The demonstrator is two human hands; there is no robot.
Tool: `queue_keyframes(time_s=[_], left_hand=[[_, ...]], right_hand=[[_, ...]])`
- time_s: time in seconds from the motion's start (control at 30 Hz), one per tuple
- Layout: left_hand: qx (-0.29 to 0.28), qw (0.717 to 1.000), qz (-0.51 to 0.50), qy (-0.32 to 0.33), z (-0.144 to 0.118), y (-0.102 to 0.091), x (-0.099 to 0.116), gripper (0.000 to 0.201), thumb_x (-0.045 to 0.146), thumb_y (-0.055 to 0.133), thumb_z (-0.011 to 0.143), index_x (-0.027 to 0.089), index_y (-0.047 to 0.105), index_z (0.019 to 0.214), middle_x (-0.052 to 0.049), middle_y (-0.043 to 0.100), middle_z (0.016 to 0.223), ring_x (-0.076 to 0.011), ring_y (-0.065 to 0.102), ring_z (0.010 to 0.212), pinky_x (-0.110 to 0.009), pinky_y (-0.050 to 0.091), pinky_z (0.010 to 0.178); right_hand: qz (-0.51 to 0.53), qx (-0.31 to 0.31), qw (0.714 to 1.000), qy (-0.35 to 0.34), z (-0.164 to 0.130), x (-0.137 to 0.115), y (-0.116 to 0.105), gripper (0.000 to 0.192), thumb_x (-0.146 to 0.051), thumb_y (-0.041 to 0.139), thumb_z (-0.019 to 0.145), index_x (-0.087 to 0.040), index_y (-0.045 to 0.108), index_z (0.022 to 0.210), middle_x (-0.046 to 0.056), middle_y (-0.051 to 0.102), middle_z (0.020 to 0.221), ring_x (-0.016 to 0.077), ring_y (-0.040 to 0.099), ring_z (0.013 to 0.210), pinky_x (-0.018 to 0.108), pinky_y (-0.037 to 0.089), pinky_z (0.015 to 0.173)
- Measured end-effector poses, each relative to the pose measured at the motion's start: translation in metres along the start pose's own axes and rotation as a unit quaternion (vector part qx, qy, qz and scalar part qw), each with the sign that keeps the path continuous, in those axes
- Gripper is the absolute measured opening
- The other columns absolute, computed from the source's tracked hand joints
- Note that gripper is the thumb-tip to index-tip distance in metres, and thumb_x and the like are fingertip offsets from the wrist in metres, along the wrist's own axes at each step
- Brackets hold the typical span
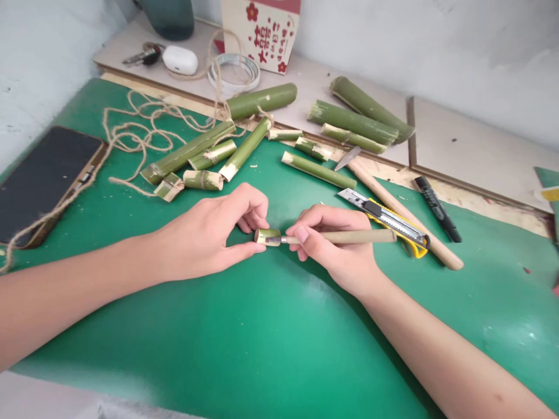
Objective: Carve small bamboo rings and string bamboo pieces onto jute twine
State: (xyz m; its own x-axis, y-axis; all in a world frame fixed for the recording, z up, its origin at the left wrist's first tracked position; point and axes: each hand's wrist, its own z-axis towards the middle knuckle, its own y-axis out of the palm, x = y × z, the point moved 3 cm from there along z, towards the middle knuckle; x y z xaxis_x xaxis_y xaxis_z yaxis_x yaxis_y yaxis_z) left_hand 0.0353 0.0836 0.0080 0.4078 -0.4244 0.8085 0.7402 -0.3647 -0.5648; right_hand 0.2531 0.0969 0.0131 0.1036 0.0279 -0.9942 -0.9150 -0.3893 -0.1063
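Note:
My left hand (pixel 213 233) pinches a short green bamboo piece (pixel 267 235) between thumb and fingers, just above the green cutting mat (pixel 262 337). My right hand (pixel 336 247) grips a carving tool with a pale wooden handle (pixel 358 237), held like a pen. Its metal tip touches the bamboo piece's cut end. Both hands meet at the middle of the mat.
Several cut bamboo lengths (pixel 244 148) and twine (pixel 131 134) lie at the back of the mat. A yellow utility knife (pixel 388 221), a wooden-handled knife (pixel 393 203) and a black pen (pixel 437 208) lie right of my hands. A phone (pixel 43 177) rests at left. Tape roll (pixel 233 71), earbud case (pixel 180 59), keys behind.

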Motion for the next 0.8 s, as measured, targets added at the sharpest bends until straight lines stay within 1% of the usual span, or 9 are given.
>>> queue_keyframes(time_s=[0.23, 0.43, 0.6, 0.73, 0.8], left_hand=[[-0.009, 1.0, 0.019, 0.013, 0.0018, -0.0015, 0.0033, 0.037, 0.019, 0.079, 0.087, 0.026, 0.053, 0.113, -0.001, 0.073, 0.106, -0.0173, 0.074, 0.088, -0.032, 0.065, 0.084], [-0.011, 0.999, 0.039, 0.034, 0.0019, -0.001, 0.0049, 0.037, 0.017, 0.078, 0.088, 0.026, 0.055, 0.115, -0.001, 0.073, 0.107, -0.0167, 0.073, 0.089, -0.03, 0.064, 0.084], [-0.009, 0.998, 0.05, 0.047, 0.0008, -0.0002, 0.0036, 0.037, 0.016, 0.077, 0.088, 0.026, 0.055, 0.116, -0.001, 0.072, 0.107, -0.0164, 0.073, 0.088, -0.029, 0.062, 0.083], [-0.012, 0.998, 0.05, 0.045, 0.0, 0.0, 0.0024, 0.038, 0.017, 0.077, 0.089, 0.026, 0.055, 0.119, -0.001, 0.072, 0.108, -0.0161, 0.072, 0.088, -0.028, 0.061, 0.083], [-0.015, 0.998, 0.05, 0.041, -0.0001, -0.0002, 0.0026, 0.038, 0.017, 0.075, 0.09, 0.026, 0.055, 0.122, -0.001, 0.072, 0.109, -0.0162, 0.072, 0.089, -0.028, 0.06, 0.084]], right_hand=[[0.008, -0.005, 1.0, 0.006, 0.0005, -0.0018, 0.0005, 0.027, -0.043, 0.079, 0.088, -0.018, 0.075, 0.076, 0.001, 0.071, 0.062, 0.0116, 0.06, 0.051, 0.024, 0.049, 0.048], [0.006, -0.013, 1.0, 0.018, -0.0005, 0.0002, 0.0014, 0.024, -0.04, 0.079, 0.088, -0.019, 0.076, 0.079, 0.002, 0.073, 0.064, 0.0118, 0.061, 0.053, 0.024, 0.05, 0.049], [0.001, 0.006, 1.0, 0.004, -0.0003, 0.0005, 0.0013, 0.018, -0.033, 0.078, 0.088, -0.019, 0.076, 0.077, 0.0, 0.072, 0.065, 0.0098, 0.058, 0.051, 0.023, 0.047, 0.047], [0.028, 0.007, 1.0, 0.009, -0.0001, 0.0019, -0.0005, 0.022, -0.036, 0.077, 0.089, -0.019, 0.074, 0.075, 0.0, 0.071, 0.064, 0.0102, 0.059, 0.048, 0.023, 0.048, 0.045], [0.06, 0.011, 0.998, 0.002, -0.0005, 0.0035, -0.0018, 0.021, -0.038, 0.076, 0.091, -0.019, 0.075, 0.081, 0.001, 0.072, 0.066, 0.0114, 0.061, 0.049, 0.024, 0.05, 0.046]])
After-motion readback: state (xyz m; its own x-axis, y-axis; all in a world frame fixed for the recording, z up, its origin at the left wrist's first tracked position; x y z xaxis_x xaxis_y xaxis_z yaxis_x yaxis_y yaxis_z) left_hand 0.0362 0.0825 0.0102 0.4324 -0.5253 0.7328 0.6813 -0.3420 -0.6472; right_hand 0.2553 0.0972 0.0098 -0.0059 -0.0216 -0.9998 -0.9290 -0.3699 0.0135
